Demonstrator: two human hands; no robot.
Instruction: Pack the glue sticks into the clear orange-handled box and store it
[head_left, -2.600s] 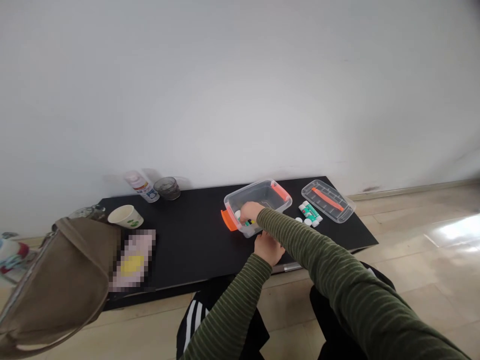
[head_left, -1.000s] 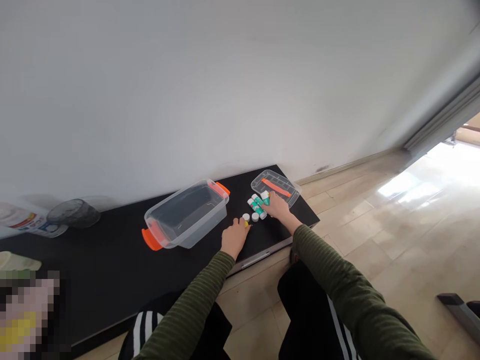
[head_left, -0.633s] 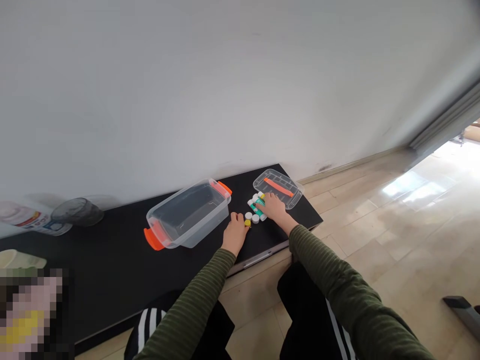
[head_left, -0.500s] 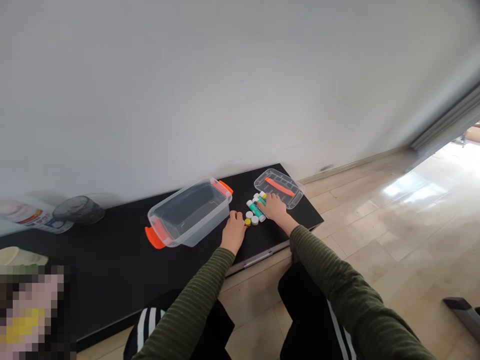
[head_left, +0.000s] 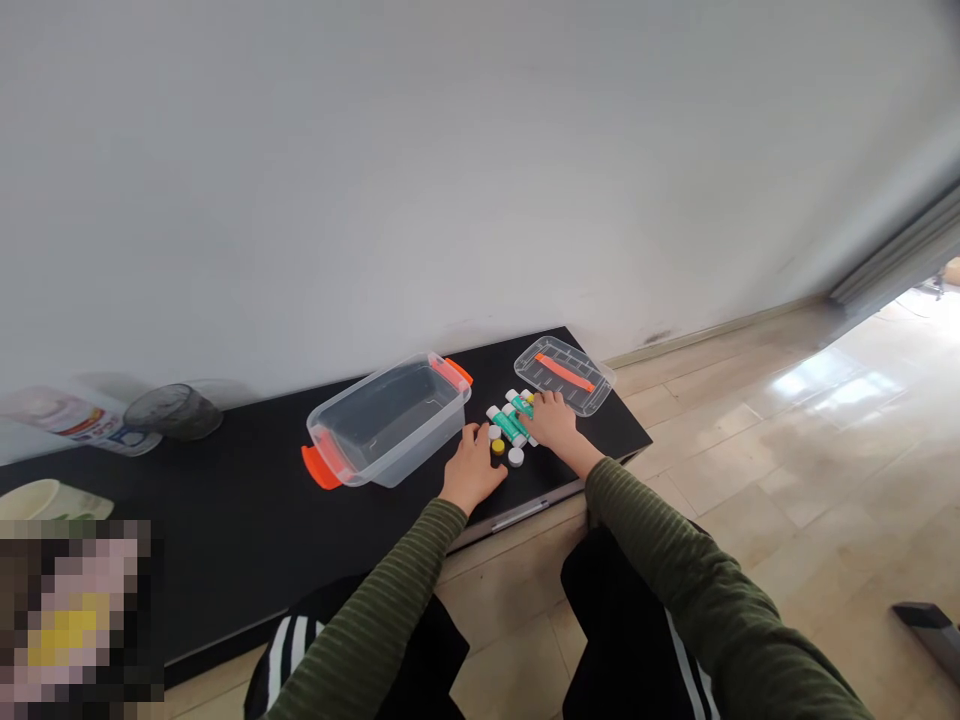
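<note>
My left hand (head_left: 471, 468) is low over the black tabletop, thumb apart from its fingers. Its fingertips reach beside a small white cap (head_left: 494, 433) and a small yellow cap (head_left: 498, 447). Another white cap (head_left: 516, 457) lies just to the right of them. With fingers spread, my right hand (head_left: 553, 422) rests over several green tubes with white ends, which look like glue sticks (head_left: 505, 426). These lie side by side, partly hidden by the hand. To the left stands a clear plastic box (head_left: 424, 440) with orange latches, its top uncovered.
A clear lid (head_left: 600, 400) with an orange handle lies at the right end of the black table (head_left: 247, 530). A dark glass (head_left: 174, 412), a white bottle (head_left: 82, 420) and a pale cup (head_left: 52, 497) stand at the left. The wall borders the back.
My left thumb and fingers have spread apart beside the caps. The green tubes now lie more neatly in a row under my right hand, and the caps sit slightly apart from them.
</note>
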